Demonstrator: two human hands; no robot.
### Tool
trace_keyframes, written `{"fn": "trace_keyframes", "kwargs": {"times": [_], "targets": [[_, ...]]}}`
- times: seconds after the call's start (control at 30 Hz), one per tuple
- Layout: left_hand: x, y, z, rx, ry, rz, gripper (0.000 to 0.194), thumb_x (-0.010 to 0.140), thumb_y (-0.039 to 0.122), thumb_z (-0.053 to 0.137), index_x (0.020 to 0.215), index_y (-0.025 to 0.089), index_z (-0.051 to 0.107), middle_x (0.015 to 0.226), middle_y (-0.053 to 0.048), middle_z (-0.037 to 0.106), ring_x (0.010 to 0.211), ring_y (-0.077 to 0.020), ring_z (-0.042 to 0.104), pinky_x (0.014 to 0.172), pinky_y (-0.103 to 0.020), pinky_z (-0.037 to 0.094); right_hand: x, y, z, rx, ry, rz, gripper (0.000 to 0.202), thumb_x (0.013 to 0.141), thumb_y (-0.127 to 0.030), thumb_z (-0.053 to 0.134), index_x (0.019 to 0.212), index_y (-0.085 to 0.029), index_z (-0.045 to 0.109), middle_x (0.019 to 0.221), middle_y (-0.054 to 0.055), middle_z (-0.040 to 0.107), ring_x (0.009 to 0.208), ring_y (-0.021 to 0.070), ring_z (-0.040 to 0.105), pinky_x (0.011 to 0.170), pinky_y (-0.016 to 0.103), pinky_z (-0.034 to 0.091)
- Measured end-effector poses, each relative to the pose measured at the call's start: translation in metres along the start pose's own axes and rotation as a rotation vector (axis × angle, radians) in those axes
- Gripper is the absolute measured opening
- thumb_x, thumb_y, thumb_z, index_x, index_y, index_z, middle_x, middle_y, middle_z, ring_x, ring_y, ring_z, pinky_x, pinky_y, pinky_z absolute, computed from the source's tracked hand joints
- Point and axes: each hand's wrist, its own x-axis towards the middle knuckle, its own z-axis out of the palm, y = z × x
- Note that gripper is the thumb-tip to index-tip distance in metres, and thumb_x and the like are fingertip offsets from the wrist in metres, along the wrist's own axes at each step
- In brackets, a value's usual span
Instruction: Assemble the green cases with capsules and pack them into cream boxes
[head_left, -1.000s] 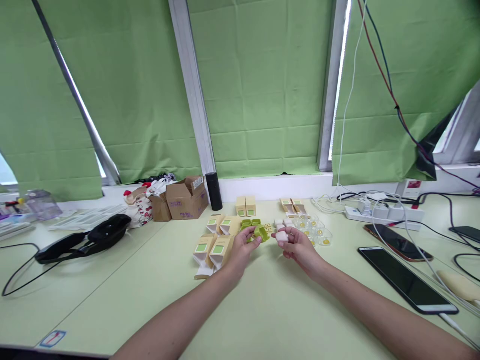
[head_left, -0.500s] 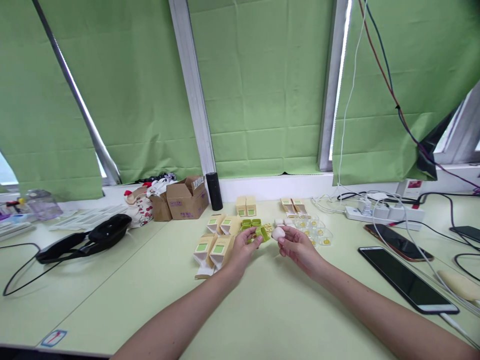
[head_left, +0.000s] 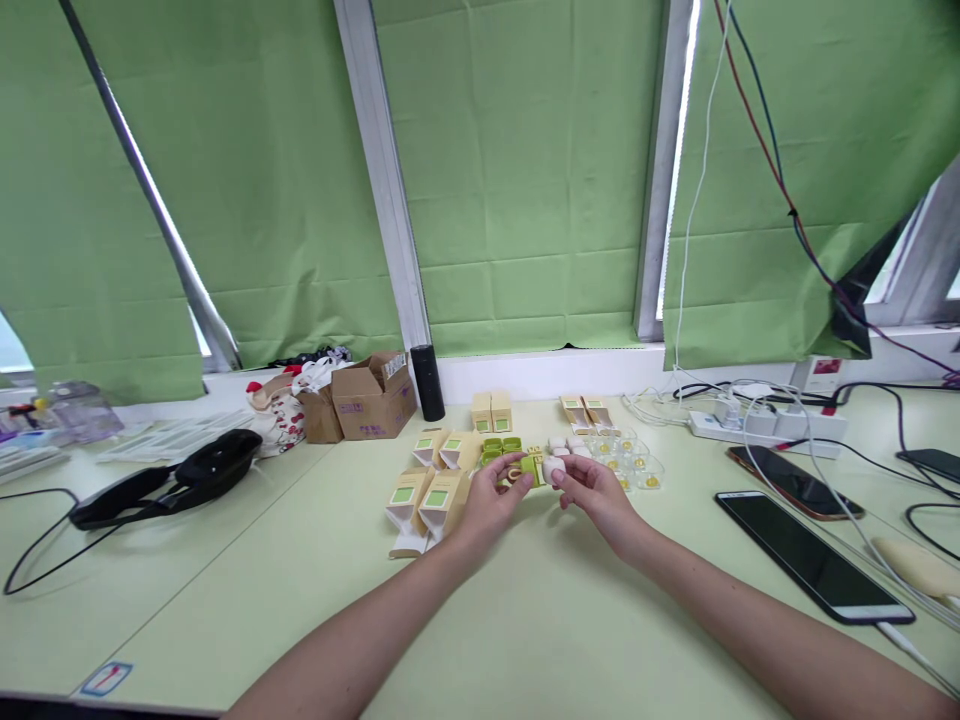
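Note:
Between the fingers of my left hand (head_left: 491, 500) is a small green square case (head_left: 531, 468), its inside hard to make out. My right hand (head_left: 592, 490) pinches a small white rounded piece (head_left: 553, 470) right against the case's right side; whether it is partly inside I cannot tell. Behind my left hand several green square cases (head_left: 501, 446) stand in a group, with a few small brown-ringed parts by them. More white rounded pieces (head_left: 566, 443) lie behind my right hand. To their right are clear plastic domed pieces with yellow centres (head_left: 621, 460).
Several cream cartons with green squares (head_left: 435, 497) stand left of my left hand. Further cartons (head_left: 491, 410) are at the back. A cardboard box (head_left: 373, 397) and a black cylinder (head_left: 427, 383) stand by the wall. Phones (head_left: 810, 555), cables and a power strip (head_left: 765, 430) occupy the right.
My right hand has brought the white piece leftward against the green case. The left hand has turned the case slightly toward it, and the gap between them is gone.

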Motion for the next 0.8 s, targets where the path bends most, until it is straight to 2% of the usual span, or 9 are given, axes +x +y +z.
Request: {"fn": "trace_keyframes", "kwargs": {"times": [0.2, 0.5, 0.8], "targets": [[-0.0023, 0.0011, 0.0017, 0.044, 0.001, 0.040, 0.062, 0.078, 0.060, 0.088, 0.121, 0.017, 0.075, 0.120, -0.016, 0.076, 0.109, -0.0316, 0.070, 0.085, -0.037, 0.053, -0.0008, -0.0024, 0.0007, -0.062, -0.030, -0.041, 0.056, 0.068, -0.070, 0.089, 0.087, -0.018, 0.081, 0.083, 0.006, 0.072, 0.072, 0.0180, 0.058, 0.058, 0.030, 0.049], [-0.0026, -0.0008, 0.0017, 0.068, 0.002, 0.049, 0.060, 0.076, 0.057, 0.090, 0.119, 0.017, 0.076, 0.118, -0.016, 0.078, 0.104, -0.0311, 0.071, 0.083, -0.038, 0.053, -0.0012, -0.0015, 0.0001, -0.130, -0.083, -0.061, 0.055, 0.074, -0.074, 0.082, 0.078, -0.019, 0.079, 0.074, 0.003, 0.066, 0.061, 0.0148, 0.052, 0.058, 0.030, 0.046], [-0.0053, 0.0059, 0.0027, 0.096, -0.015, 0.064, 0.053, 0.074, 0.056, 0.091, 0.106, 0.017, 0.076, 0.107, -0.014, 0.078, 0.099, -0.0295, 0.070, 0.080, -0.036, 0.052, -0.0024, -0.0008, 0.0008, -0.138, -0.075, -0.053, 0.056, 0.074, -0.074, 0.082, 0.081, -0.018, 0.078, 0.068, 0.001, 0.061, 0.060, 0.0160, 0.053, 0.060, 0.032, 0.045]]}}
